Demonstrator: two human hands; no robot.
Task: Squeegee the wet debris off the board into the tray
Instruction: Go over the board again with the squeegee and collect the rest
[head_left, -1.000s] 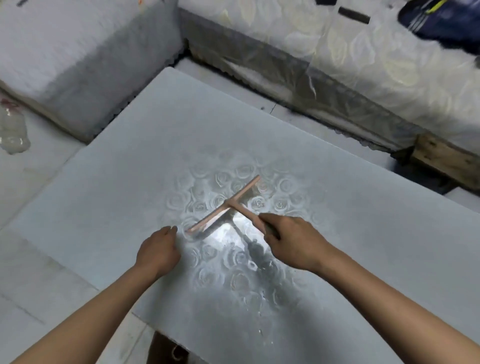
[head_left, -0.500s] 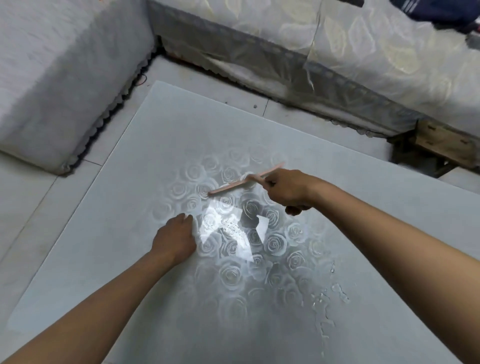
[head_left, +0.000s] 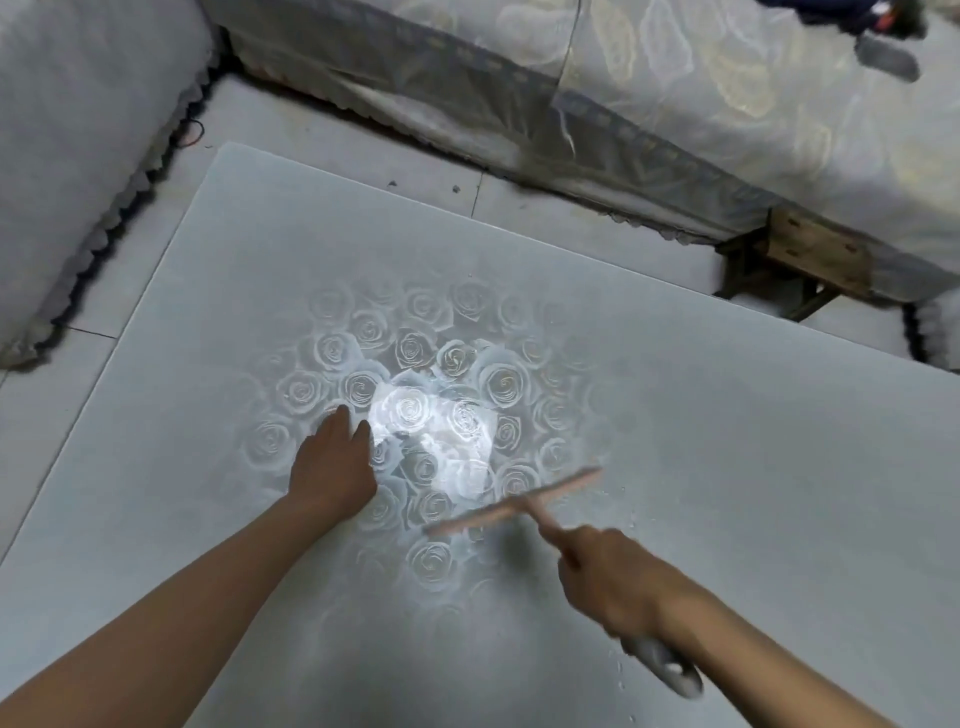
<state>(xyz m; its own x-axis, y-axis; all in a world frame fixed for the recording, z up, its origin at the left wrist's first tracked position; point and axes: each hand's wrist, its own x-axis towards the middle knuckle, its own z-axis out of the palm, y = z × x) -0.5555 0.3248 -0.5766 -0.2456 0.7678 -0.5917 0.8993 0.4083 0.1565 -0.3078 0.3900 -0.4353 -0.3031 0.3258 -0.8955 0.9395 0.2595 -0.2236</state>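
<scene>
Squeegee (head_left: 514, 501) over the board's (head_left: 727, 415) near-middle, right grip (head_left: 613, 582) curled round its handle (head_left: 545, 525).
Likely light and stiff, and the wet board is slick: hold it by the handle. Left grip (head_left: 332, 462) lies flat on the board, holding nothing. No tray in view.

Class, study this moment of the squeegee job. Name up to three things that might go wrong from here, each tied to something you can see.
1. No tray shows, so the squeegee may push water off the board onto the floor.
2. The left hand rests on the glossy wet patch and might slip.
3. The squeegee looks blurred in the right hand, so a fast stroke may flick droplets.
</scene>
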